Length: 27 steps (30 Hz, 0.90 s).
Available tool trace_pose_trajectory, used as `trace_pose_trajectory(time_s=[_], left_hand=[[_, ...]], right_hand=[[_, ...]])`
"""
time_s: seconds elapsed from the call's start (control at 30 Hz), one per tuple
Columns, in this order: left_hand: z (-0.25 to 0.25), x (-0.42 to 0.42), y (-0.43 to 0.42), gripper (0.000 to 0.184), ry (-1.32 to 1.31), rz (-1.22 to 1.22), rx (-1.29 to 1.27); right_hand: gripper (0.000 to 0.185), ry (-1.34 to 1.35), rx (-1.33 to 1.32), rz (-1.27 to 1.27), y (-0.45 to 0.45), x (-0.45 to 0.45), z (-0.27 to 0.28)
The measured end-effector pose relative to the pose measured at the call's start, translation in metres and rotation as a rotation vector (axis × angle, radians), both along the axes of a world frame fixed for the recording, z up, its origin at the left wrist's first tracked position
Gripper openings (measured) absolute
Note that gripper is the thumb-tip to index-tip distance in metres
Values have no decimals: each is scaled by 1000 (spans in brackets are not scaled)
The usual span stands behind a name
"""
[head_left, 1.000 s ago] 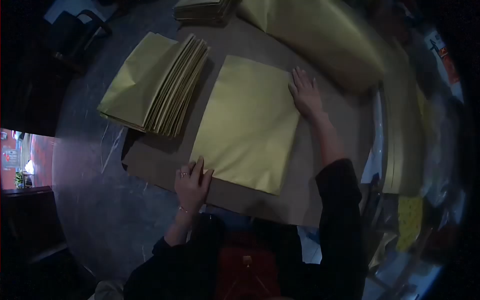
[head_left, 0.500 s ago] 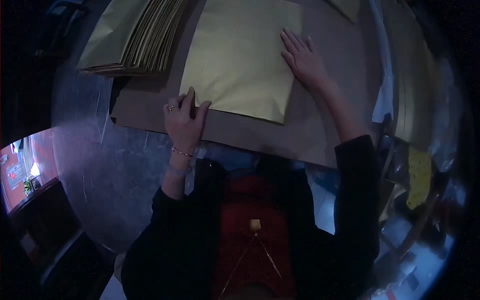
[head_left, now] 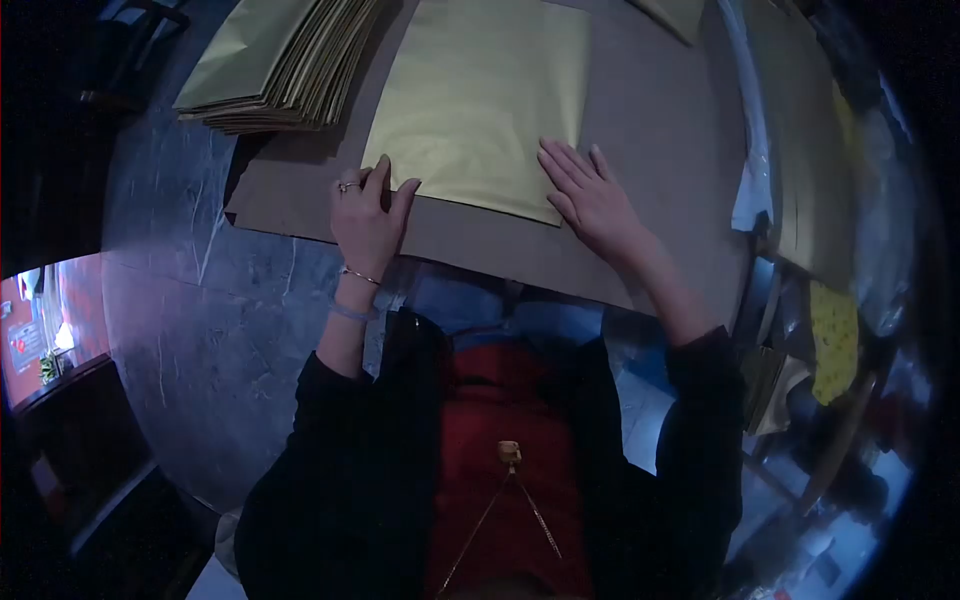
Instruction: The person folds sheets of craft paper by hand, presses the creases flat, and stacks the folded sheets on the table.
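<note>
Toward the near right corner of the gold paper sheet [head_left: 480, 110], the right hand [head_left: 590, 205] has been slid down the right edge; half a second ago it was placed higher up that same side. By contrast, hardly any shift is seen in the left hand [head_left: 370, 225], which is kept at the near left corner. Both ends of the near edge are thus attended at once, and it may be judged that the sheet is being steadied and smoothed along that border.

On the right, the fingers [head_left: 568, 172] are extended and laid flat over the edge, with nothing gripped. On the left, the fingers are partly bent and the thumb is parted from them; whether the corner is pinched or only pressed cannot be told.

The sheet is spread flat on the brown table [head_left: 660, 120], between the two hands, and soft ripples are shown in it near the left hand. Farther off, at the left, a stack of folded gold paper [head_left: 240, 60] is set apart from it. Another piece of gold paper [head_left: 675, 18] is cut off by the top of the view.
</note>
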<state>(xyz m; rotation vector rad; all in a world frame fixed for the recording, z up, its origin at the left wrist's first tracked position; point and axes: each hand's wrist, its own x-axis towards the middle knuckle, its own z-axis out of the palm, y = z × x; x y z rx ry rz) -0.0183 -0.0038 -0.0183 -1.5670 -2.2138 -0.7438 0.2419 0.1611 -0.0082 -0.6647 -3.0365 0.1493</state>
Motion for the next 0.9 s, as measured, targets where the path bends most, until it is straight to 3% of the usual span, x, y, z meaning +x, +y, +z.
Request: trace_pose_trajectory(time_s=[0.9], left_hand=[[5, 6, -1, 43, -89, 41, -11]], right_hand=[[51, -27, -80, 216, -34, -10, 13]])
